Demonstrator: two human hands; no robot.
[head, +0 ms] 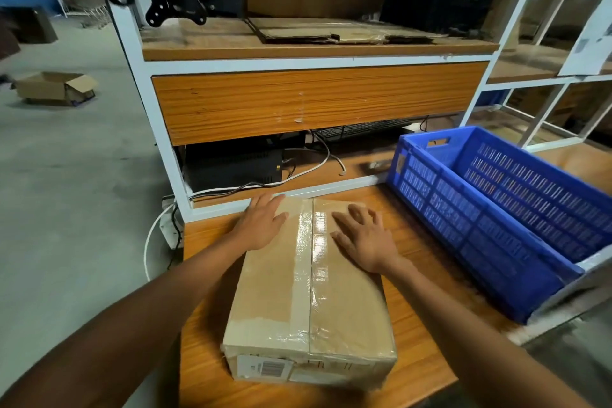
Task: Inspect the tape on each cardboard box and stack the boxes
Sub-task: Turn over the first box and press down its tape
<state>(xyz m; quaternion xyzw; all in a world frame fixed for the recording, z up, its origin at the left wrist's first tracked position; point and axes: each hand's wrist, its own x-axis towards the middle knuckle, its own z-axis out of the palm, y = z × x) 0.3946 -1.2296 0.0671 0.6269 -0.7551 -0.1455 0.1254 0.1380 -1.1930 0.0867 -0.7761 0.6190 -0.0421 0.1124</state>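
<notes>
Cardboard box (308, 281), near centre of counter (417, 351); clear tape (311, 242) along top seam. My left grip (261, 225) and right grip (364, 242) lie flat, fingers spread, flanking the tape, holding nothing. Step, I judge: inspection. Next: grasp both sides to stack.

Left hand (261, 225), right hand (366, 242) atop box (275, 301)

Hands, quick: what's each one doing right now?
Left hand: open, fingers flat on the cardboard box top.
Right hand: open, fingers spread, resting on the box beside the tape.
</notes>
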